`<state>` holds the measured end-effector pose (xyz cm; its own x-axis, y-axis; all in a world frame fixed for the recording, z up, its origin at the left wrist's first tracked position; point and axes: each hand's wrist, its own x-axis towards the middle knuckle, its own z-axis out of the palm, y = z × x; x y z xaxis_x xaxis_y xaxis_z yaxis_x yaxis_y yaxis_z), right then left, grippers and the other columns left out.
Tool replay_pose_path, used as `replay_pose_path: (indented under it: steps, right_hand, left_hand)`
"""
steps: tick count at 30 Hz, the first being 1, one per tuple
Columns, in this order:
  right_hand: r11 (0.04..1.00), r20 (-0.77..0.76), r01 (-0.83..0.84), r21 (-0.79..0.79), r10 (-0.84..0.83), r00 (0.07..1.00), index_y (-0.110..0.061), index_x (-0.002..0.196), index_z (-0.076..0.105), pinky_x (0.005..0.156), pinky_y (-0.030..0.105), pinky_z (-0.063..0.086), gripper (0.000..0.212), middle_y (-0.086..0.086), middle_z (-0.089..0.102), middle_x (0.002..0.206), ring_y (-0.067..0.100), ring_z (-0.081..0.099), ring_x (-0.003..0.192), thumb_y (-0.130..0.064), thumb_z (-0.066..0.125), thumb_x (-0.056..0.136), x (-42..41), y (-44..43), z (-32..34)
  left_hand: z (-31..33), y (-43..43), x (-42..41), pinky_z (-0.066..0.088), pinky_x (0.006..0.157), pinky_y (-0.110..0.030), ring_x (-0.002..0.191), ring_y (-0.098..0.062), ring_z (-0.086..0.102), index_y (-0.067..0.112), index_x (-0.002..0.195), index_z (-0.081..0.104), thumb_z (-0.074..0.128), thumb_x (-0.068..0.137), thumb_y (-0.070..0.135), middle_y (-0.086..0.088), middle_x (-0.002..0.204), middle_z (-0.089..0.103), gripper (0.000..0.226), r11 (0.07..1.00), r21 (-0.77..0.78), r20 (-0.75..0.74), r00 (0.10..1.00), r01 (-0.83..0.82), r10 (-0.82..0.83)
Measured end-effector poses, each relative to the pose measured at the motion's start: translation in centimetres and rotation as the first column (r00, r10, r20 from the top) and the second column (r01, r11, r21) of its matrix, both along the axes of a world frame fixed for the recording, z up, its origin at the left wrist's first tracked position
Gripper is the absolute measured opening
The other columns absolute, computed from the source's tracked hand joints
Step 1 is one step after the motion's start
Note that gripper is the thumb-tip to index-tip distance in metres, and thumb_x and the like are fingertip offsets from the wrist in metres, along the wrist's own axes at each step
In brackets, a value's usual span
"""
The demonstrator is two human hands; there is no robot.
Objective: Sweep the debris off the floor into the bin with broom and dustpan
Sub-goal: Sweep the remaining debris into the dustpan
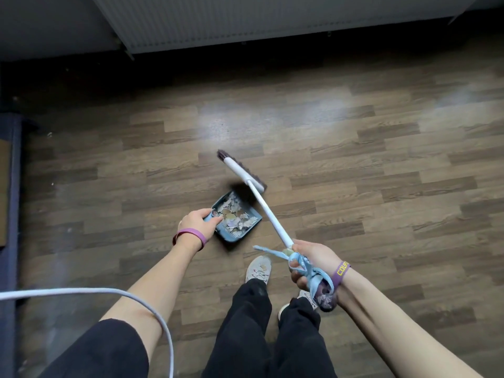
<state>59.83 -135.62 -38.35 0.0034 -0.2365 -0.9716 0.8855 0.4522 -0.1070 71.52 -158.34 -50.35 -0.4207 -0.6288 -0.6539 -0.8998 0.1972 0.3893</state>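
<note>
A blue dustpan (246,232) sits low over the wooden floor, filled with pale paper scraps (235,217). My left hand (197,221) grips its handle at the left side. A broom with a white shaft (268,214) and a dark-bristled head (241,169) stands just beyond the pan's far edge. My right hand (309,261) holds the shaft's upper end, where a light blue cloth strip is tied. A few small white specks (49,135) lie on the floor at the far left.
A white radiator (272,17) runs along the far wall. A dark blue piece of furniture (12,200) lines the left edge. A white cable (109,293) crosses the lower left. My two feet in pale shoes (259,268) stand below the dustpan.
</note>
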Motion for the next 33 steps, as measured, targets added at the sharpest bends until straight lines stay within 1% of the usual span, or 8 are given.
replay_pose_path:
  steps: [3,6,10,16,23,26,29,33]
  right_hand:
    - [0.998,0.16,0.061,-0.009,-0.059,0.985,-0.012,0.075,0.051,0.027,0.012,0.033,0.029,0.001,0.049,0.038,0.012,0.042,0.024,-0.021,0.039,0.099,-0.2,2.1,0.9]
    - [0.996,0.214,0.068,-0.054,-0.054,0.975,-0.014,0.089,0.058,0.026,0.012,0.033,0.024,0.001,0.049,0.038,0.011,0.042,0.024,-0.019,0.037,0.099,-0.5,4.3,2.7]
    - [0.994,0.076,-0.025,-0.107,0.033,0.997,-0.021,0.09,0.074,0.029,0.012,0.033,0.034,0.005,0.044,0.043,0.013,0.038,0.029,-0.013,0.041,0.096,0.0,4.3,4.5]
    - [0.993,-0.09,-0.103,-0.062,0.097,0.991,-0.001,0.114,0.054,0.032,0.012,0.034,0.024,0.004,0.046,0.04,0.014,0.038,0.026,-0.007,0.037,0.098,-1.4,0.8,2.7]
    - [0.974,-0.142,-0.227,-0.023,0.222,0.965,-0.011,0.085,0.046,0.033,0.014,0.037,0.018,0.01,0.04,0.06,0.015,0.041,0.027,-0.006,0.035,0.098,-1.1,-2.5,-1.3]
    - [0.974,-0.069,-0.223,-0.027,0.221,0.973,-0.013,0.08,0.05,0.031,0.014,0.036,0.023,0.009,0.042,0.059,0.015,0.043,0.027,-0.01,0.038,0.099,-0.5,-2.5,-0.9]
    - [0.995,0.134,-0.09,-0.049,0.096,0.986,-0.016,0.072,0.049,0.027,0.012,0.032,0.027,0.002,0.047,0.043,0.012,0.041,0.025,-0.021,0.044,0.098,-1.2,-1.2,0.6]
    - [0.993,0.177,-0.037,-0.112,0.057,0.983,-0.017,0.079,0.059,0.026,0.012,0.034,0.027,0.001,0.05,0.038,0.011,0.043,0.023,-0.017,0.04,0.099,-2.1,0.9,3.3]
  left_hand:
    - [0.0,-0.3,0.0,0.042,0.093,-0.031,0.112,-0.029,0.058,0.027,0.109,0.07,0.064,0.082,0.046,-0.004,0.116,0.069,0.034,1.0,-0.011,-0.003,1.0,0.006,-0.006]
    - [0.1,-0.6,0.0,0.043,0.093,-0.033,0.109,-0.031,0.059,0.026,0.107,0.071,0.063,0.082,0.044,-0.006,0.113,0.07,0.031,1.0,-0.019,0.008,1.0,0.018,-0.018]
    - [0.2,-0.8,0.3,0.043,0.094,-0.033,0.11,-0.03,0.059,0.026,0.109,0.07,0.064,0.082,0.044,-0.004,0.114,0.07,0.032,1.0,-0.02,0.006,1.0,0.006,-0.006]
    - [0.6,-0.9,0.4,0.045,0.086,-0.03,0.105,-0.028,0.061,0.03,0.105,0.071,0.063,0.081,0.047,-0.002,0.109,0.072,0.031,0.999,-0.032,-0.02,0.999,-0.032,0.031]
    - [-0.3,-1.6,1.0,0.038,0.077,-0.025,0.098,-0.025,0.061,0.028,0.101,0.073,0.067,0.079,0.045,-0.001,0.106,0.073,0.028,0.994,0.003,-0.029,0.994,-0.108,0.108]
    - [-0.4,-2.2,1.3,0.042,0.081,-0.027,0.096,-0.024,0.06,0.028,0.103,0.072,0.066,0.079,0.047,-0.001,0.107,0.072,0.031,0.993,-0.007,-0.008,0.993,-0.117,0.117]
    - [-0.4,-2.5,1.3,0.046,0.093,-0.034,0.106,-0.028,0.06,0.027,0.109,0.07,0.065,0.08,0.046,-0.003,0.111,0.071,0.035,0.995,-0.007,0.016,0.995,-0.1,0.1]
    - [0.1,-2.4,1.2,0.045,0.094,-0.035,0.107,-0.029,0.06,0.027,0.108,0.071,0.064,0.081,0.045,-0.003,0.111,0.071,0.033,0.994,-0.009,0.017,0.994,-0.105,0.106]
